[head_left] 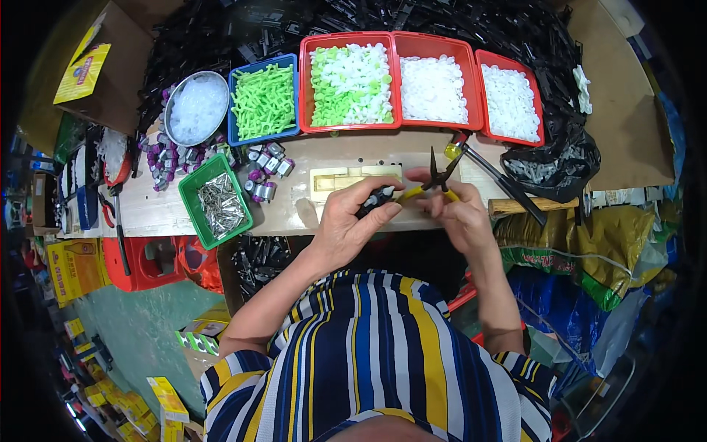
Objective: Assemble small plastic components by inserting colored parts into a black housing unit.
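My left hand point(347, 227) is closed around a small black part point(375, 200) with a pale bit on top; most of it is hidden by the fingers. In my right hand point(464, 221) are long-nose pliers point(442, 174) with yellow handles. Their dark jaws stand apart and point away from me, with nothing visible between them. One yellow handle reaches toward the fingertips of my left hand. Just beyond both hands, a cream-coloured fixture block point(352, 180) with a recess lies on the workbench point(287, 202).
Along the back stand a metal bowl point(197, 109) of clear pieces, a blue bin point(264, 100) of green pieces and red bins point(398, 121) of white and green ones. A green tray point(221, 201) holds metal pins. A black-handled hammer point(508, 183) lies right; black parts point(258, 29) heap behind.
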Tool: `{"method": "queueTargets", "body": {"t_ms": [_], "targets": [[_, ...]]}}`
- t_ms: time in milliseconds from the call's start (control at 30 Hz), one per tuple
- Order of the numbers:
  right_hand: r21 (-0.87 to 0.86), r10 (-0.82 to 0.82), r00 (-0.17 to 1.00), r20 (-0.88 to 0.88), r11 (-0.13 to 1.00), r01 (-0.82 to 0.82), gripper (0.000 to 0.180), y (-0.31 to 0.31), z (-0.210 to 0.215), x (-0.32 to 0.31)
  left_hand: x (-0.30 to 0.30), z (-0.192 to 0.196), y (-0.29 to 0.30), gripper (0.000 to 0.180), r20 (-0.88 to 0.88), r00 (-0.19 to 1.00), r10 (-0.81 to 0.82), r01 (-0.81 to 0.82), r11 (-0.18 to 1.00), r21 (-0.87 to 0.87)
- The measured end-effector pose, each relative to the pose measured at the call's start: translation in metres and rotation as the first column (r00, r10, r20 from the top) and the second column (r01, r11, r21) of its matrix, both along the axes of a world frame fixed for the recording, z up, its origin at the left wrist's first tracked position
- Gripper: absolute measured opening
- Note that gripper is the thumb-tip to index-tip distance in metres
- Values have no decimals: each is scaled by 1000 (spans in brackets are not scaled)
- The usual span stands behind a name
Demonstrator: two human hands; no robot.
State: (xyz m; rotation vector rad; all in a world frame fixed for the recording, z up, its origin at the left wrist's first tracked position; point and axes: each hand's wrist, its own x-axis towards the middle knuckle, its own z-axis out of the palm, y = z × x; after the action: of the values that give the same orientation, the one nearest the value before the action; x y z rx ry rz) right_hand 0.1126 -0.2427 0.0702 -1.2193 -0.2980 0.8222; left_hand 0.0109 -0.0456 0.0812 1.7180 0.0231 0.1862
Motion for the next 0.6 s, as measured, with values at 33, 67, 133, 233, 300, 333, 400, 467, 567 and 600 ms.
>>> {"method": "queueTargets", "body": {"t_ms": [33,67,133,233,300,333,400,467,567,600], "targets": [[130,16,992,-126,992,1,35,3,-4,-6,1,-1,-1,31,-26,999,-30,29,998,-54],[253,3,986,-166,967,40,40,9,-15,-12,3,-4,-5,31,-23,999,-32,31,998,-56],[326,72,979,-191,945,-6,31,15,-16,-20,6,-9,-10,33,124,991,-49,61,993,-101],[436,130,971,-202,900,-30,37,9,-27,-14,2,0,-11,35,51,997,-52,59,987,-147],[227,62,998,-27,972,-55,36,12,-4,-16,1,1,-7,35,27,999,-37,41,982,-184],[11,29,986,163,999,-31,36,14,7,-16,-1,1,-3,34,51,999,5,0,995,-98],[-55,46,922,385,998,-27,35,11,9,-14,-3,0,2,34,79,996,36,-35,999,-16],[-198,77,759,646,978,69,36,3,4,-13,-5,-1,4,33,137,986,100,-128,968,216],[-296,216,488,846,951,92,42,-7,-3,-6,-5,0,3,34,194,976,95,-145,954,263],[-295,215,489,845,951,91,42,-8,-4,-5,-5,0,3,34,192,977,95,-145,953,265]]}}
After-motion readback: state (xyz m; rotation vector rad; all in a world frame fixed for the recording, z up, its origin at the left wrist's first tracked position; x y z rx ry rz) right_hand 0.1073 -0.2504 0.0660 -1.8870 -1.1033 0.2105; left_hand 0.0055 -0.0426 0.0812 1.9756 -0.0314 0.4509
